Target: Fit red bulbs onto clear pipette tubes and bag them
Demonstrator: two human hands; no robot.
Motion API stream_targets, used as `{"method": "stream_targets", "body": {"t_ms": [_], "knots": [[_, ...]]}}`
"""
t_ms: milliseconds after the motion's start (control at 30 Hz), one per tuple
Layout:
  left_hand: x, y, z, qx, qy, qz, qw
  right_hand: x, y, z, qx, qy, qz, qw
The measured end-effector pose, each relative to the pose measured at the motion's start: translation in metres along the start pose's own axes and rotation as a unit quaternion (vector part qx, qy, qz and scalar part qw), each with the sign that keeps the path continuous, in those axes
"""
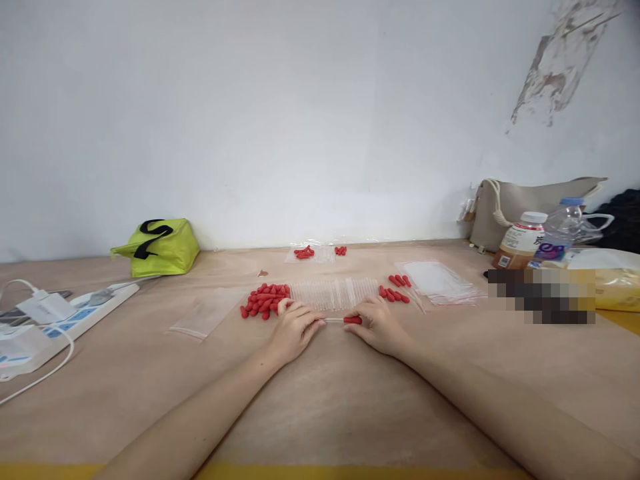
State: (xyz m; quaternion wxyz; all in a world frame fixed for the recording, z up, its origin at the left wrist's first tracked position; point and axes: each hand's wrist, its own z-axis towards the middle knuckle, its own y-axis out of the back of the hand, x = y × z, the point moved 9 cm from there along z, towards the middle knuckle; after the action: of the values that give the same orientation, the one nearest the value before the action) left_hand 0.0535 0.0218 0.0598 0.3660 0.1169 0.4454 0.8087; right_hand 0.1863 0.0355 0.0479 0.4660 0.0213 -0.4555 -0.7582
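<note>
Between my hands lies a thin clear dropper tube (pixel 333 321), level and close above the table. My left hand (pixel 296 327) pinches its left end. My right hand (pixel 376 324) grips a red rubber bulb (pixel 353 320) at the tube's right end; how far the bulb sits over the tube is hard to see. Behind my hands is a row of clear tubes (pixel 330 294) laid side by side. A heap of red bulbs (pixel 263 299) lies at the row's left end, partly behind my left hand. Several droppers with red bulbs (pixel 394 294) lie to the right.
Clear plastic bags (pixel 440 281) are stacked at right, and another bag (pixel 207 313) lies at left. Near the wall sits a bag of red-bulbed droppers (pixel 320 253). A power strip (pixel 75 327), a green bag (pixel 165 247), bottles (pixel 520 241) and a beige handbag (pixel 493 220) stand around the sides.
</note>
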Motion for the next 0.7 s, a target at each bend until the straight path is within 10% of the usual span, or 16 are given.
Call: {"method": "stream_targets", "body": {"t_ms": [467, 700], "knots": [[0.001, 0.000, 0.001, -0.007, -0.001, -0.041, 0.999, 0.006, 0.002, 0.005, -0.028, -0.016, 0.136, 0.990], [-0.003, 0.000, 0.004, -0.021, -0.006, -0.067, 0.998, -0.039, 0.014, 0.020, -0.157, -0.180, 0.362, 0.901]]}}
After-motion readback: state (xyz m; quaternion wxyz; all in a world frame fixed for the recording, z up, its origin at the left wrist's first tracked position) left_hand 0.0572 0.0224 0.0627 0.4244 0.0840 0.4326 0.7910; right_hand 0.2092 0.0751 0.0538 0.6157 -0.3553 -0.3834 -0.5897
